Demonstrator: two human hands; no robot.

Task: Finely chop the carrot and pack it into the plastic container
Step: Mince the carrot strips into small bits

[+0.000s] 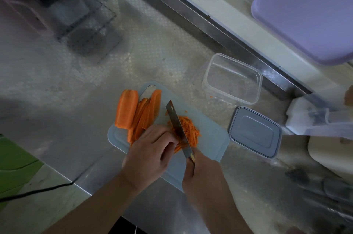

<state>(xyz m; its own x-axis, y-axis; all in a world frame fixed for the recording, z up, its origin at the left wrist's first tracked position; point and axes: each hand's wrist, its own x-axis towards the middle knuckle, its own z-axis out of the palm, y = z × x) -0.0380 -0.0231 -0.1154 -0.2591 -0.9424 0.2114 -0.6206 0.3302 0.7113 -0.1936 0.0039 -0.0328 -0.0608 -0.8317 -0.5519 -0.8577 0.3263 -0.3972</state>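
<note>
Nearest, the right hand (198, 168) grips the knife (178, 128) while the left hand (150, 151), fingers curled, pins carrot strips (178, 146) on the cutting board (214, 138). A small chopped pile (191, 130) is done; slabs (141, 115) and a carrot half (127, 110) remain. Beyond, the plastic container (232, 78) stands empty, its lid (255, 131) off.

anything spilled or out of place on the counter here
Only a small thing: one stray carrot bit lies on the steel counter beside the empty plastic container, off the cutting board. Nothing else stands out.
</note>
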